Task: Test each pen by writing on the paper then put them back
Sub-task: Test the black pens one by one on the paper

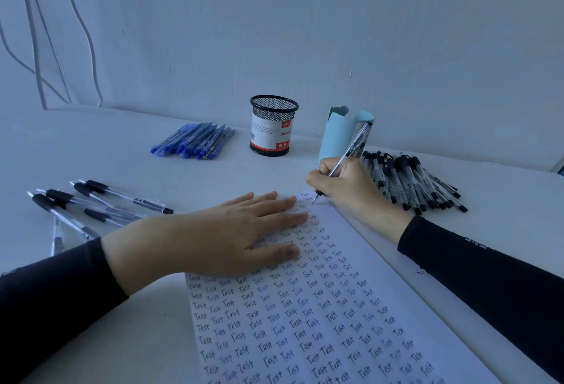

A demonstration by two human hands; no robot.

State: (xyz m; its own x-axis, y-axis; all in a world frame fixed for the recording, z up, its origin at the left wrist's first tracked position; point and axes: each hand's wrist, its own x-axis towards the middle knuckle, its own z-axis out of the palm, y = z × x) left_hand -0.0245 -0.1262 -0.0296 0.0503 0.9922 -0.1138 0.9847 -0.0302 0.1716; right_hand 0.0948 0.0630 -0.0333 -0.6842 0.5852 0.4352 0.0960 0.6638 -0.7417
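A white paper (375, 264) covered with rows of the word "Test" lies on the table. My left hand (213, 237) lies flat on its upper part with straight fingers. My right hand (348, 188) grips a clear black-tipped pen (351, 148), whose tip touches the paper's top right corner. A heap of black-capped pens (415, 182) lies right of that hand. Several black-grip pens (91, 203) lie loose at the left. A bundle of blue pens (195, 141) lies at the back.
A black mesh pen cup (273, 125) with a white and red label stands at the back near the wall. A light blue paper holder (338, 133) stands beside it. White cables (33, 32) hang down the wall at the left.
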